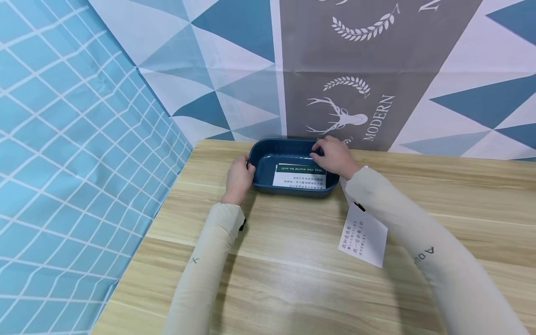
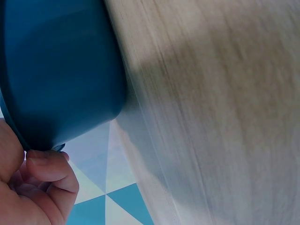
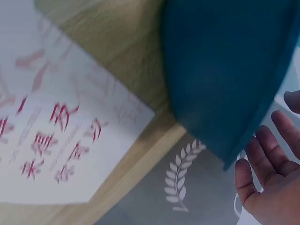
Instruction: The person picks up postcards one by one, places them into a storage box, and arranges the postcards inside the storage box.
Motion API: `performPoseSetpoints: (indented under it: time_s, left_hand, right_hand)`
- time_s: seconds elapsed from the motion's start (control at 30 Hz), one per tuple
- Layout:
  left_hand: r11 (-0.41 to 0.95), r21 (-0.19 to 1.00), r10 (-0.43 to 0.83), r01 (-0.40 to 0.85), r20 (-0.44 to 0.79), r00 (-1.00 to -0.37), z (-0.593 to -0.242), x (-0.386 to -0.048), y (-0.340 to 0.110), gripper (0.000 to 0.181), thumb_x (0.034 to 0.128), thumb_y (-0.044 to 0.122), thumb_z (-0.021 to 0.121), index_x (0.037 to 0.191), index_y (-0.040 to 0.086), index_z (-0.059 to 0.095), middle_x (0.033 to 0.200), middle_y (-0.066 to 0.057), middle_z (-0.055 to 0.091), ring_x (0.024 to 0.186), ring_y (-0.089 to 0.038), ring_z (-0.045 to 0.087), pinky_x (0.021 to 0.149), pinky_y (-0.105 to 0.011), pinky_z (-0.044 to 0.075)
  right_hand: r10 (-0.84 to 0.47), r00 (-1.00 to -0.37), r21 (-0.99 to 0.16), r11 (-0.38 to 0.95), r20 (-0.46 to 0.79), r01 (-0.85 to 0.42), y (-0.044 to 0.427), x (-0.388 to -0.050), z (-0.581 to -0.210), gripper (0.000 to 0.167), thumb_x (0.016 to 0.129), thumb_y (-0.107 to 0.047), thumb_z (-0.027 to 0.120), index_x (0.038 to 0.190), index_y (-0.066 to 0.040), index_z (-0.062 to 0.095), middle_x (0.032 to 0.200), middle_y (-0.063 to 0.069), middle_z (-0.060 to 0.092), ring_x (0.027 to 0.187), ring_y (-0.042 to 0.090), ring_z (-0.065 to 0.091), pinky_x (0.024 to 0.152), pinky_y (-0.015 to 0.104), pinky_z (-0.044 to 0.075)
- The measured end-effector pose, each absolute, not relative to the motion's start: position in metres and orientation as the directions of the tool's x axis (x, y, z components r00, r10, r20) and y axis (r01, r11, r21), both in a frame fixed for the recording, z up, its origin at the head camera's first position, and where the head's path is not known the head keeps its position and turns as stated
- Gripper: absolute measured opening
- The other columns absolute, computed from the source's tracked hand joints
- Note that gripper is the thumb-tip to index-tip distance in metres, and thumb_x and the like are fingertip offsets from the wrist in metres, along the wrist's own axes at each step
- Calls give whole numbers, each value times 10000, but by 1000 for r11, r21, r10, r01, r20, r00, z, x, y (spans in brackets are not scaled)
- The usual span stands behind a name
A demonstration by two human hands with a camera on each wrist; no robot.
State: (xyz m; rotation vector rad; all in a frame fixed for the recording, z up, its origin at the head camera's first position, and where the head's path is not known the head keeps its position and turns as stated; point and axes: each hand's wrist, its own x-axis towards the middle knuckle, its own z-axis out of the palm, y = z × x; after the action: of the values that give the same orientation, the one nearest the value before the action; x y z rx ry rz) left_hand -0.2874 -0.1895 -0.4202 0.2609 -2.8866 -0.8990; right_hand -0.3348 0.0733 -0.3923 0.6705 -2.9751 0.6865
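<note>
A dark blue rectangular dish (image 1: 293,190) with rounded corners stands on the table against the back wall. Inside it lies a white card (image 1: 299,179) with a green band and printed text. My left hand (image 1: 240,179) grips the dish's left end; in the left wrist view its thumb and curled fingers pinch the rim by a small lug. At the right end, my right hand (image 1: 336,157) hovers over the rim. Its fingers (image 3: 267,159) are spread and loosely bent beside the dish in the right wrist view, holding nothing; contact with the rim cannot be told.
White printed cards (image 1: 363,235) lie on the wooden table (image 1: 268,260) under my right forearm, partly covered by it. One card (image 3: 56,140) shows red characters in the right wrist view. A patterned wall covering (image 1: 234,70) rises behind; a blue gridded one (image 1: 83,163) borders the left.
</note>
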Motion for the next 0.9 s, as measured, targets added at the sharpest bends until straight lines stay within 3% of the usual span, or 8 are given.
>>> performPoseSetpoints:
  time_s: [0.47,0.9]
  left_hand:
    - [812,567,-197,-141,39,-980,-422,-288,-191,271,933,137,426,1138,6,544,1116,-161,580,944,-284,524,881,-397,459]
    - [816,562,-194,-135,46,-980,-421,-289,-190,256,923,126,428,1112,4,549,1082,-161,583,924,-287,517,868,-398,457]
  right_hand:
    - [-317,-945,-459,830,79,-316,107,-333,-381,383,910,-261,542,1184,6,574,1038,179,542,944,306,513,816,444,423]
    - [-262,-964,-510,823,47,-248,135,-331,-385,396,910,-263,531,1186,19,559,1082,187,528,972,325,513,846,461,434]
